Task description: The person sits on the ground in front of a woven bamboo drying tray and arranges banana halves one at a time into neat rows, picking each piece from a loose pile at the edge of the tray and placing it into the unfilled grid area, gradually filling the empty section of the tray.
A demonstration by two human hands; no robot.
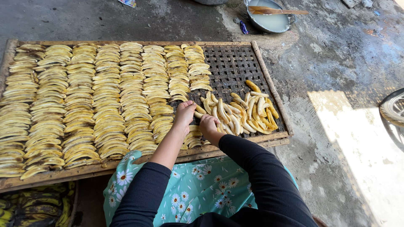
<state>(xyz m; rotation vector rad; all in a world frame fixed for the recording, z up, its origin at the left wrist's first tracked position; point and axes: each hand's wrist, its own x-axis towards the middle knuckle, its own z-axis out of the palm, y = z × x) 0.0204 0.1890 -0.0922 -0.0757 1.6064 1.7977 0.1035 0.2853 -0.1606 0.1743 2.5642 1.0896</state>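
Filling tray [269,90]: eight banana-slice rows [105,101] laid, loose pile [244,111] left; left hand [184,114] and right hand [208,124] each pinching slices.

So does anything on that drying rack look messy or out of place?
Only the loose heap of banana slices at the right end of the woven tray: they lie jumbled, unlike the neat rows. Both hands, left hand and right hand, rest beside it.

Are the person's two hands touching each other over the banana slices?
Apart. The head view shows a dark strip of woven tray and slices between the left hand and the right hand.
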